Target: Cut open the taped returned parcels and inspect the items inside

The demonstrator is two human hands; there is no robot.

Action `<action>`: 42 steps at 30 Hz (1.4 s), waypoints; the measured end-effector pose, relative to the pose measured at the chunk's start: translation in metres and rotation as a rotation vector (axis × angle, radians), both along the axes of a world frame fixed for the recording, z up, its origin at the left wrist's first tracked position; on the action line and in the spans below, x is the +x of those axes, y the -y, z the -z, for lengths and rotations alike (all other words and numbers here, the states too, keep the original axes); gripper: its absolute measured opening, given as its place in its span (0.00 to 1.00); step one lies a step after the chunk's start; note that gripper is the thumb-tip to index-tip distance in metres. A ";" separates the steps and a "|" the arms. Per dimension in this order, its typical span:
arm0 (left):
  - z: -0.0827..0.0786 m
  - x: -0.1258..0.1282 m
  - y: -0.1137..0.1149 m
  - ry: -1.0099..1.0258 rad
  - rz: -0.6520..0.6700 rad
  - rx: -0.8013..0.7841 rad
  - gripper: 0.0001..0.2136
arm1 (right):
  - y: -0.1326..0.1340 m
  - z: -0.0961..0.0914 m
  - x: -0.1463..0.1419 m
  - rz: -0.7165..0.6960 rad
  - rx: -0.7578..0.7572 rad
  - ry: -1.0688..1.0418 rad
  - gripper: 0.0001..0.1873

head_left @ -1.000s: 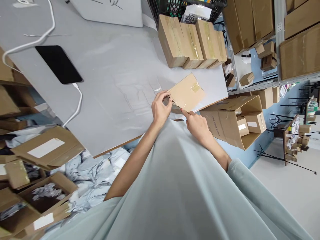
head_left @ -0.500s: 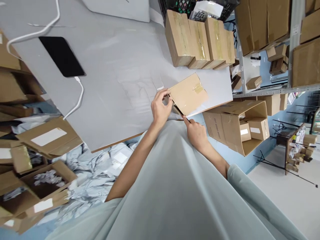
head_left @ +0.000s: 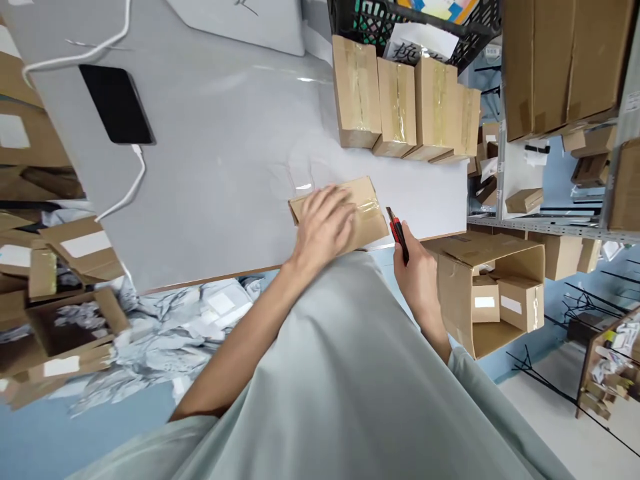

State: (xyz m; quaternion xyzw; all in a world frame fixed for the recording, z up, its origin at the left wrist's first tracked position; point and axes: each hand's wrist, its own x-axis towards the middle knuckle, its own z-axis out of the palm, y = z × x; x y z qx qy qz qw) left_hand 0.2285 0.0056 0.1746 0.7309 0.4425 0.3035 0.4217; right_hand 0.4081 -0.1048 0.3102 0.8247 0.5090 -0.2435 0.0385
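A small cardboard box point(head_left: 364, 215) with clear tape on its right end lies at the front edge of the grey-white table point(head_left: 210, 193). Across its top rests my left hand point(head_left: 324, 223), fingers spread out flat and slightly blurred. My right hand point(head_left: 417, 270) is just off the table edge, right of the box, wrapped around a red and black box cutter point(head_left: 397, 235). The cutter's tip points up and left, apart from the box. My left hand covers part of the box's left half.
Several taped boxes point(head_left: 395, 107) stand at the back right before a black crate point(head_left: 480, 33). A phone point(head_left: 117, 105) with a white cable lies at left. An open carton point(head_left: 450, 250) holds boxes at right. Crumpled grey bags point(head_left: 185, 333) lie below the table's front edge.
My right hand has drawn the cutter away from the box to the right. My left hand has gone from pinching the box's edge to lying on top, and the box has turned.
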 end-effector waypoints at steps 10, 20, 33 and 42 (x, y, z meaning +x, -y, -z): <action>0.020 0.033 -0.005 -0.127 0.119 0.032 0.10 | -0.010 0.033 0.033 -0.081 0.068 -0.202 0.34; 0.030 0.030 -0.004 -0.168 0.166 0.111 0.13 | -0.021 0.047 0.003 -0.026 -0.046 -0.085 0.33; 0.030 0.027 -0.006 -0.075 0.216 0.138 0.16 | -0.018 0.050 -0.030 0.025 0.018 0.082 0.37; 0.027 0.029 -0.003 -0.041 0.226 0.127 0.17 | -0.035 0.037 -0.061 0.010 -0.080 0.234 0.39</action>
